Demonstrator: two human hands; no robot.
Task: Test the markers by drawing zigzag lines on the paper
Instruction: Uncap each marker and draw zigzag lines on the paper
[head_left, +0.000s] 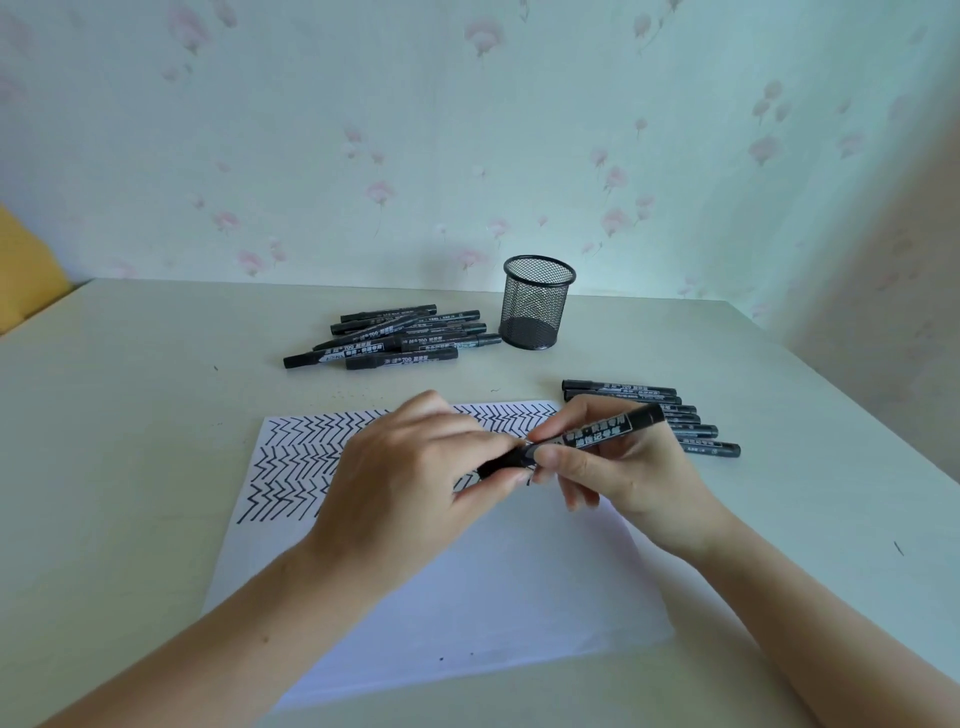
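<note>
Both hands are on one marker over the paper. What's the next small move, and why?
Probably pull the cap off with the left hand while the right hand holds the marker. The tip looks covered, though I cannot tell whether it is being capped or uncapped. The paper has zigzags only at its far end.
</note>
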